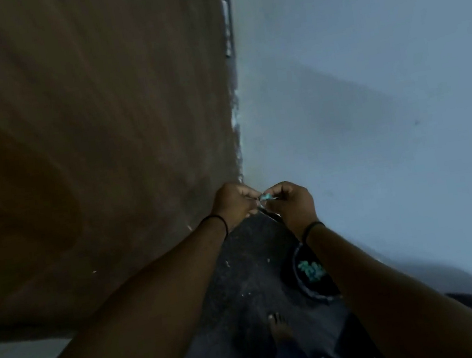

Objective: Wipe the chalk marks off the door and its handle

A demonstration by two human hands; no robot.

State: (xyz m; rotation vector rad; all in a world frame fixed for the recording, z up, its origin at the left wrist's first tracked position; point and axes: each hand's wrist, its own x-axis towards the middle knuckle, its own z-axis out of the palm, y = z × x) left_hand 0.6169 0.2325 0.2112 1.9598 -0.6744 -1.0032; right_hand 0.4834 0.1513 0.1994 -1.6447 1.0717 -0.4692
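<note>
A brown wooden door [84, 124] fills the left half of the head view, blurred by motion; no handle shows. Its hinged edge meets a pale blue wall [367, 84], with a metal hinge [227, 25] near the top. Low at the door's bottom corner, my left hand [232, 203] and my right hand [294, 202] meet, both pinching a small teal and white cloth [265, 196] between their fingertips. Each wrist wears a thin black band. I cannot make out chalk marks on the door.
Below the hands lies dark speckled floor [243, 284] with my bare foot [278, 329] on it. A dark round bucket [312, 274] with something teal inside stands by the wall, partly behind my right forearm. White paint flecks run along the door's edge.
</note>
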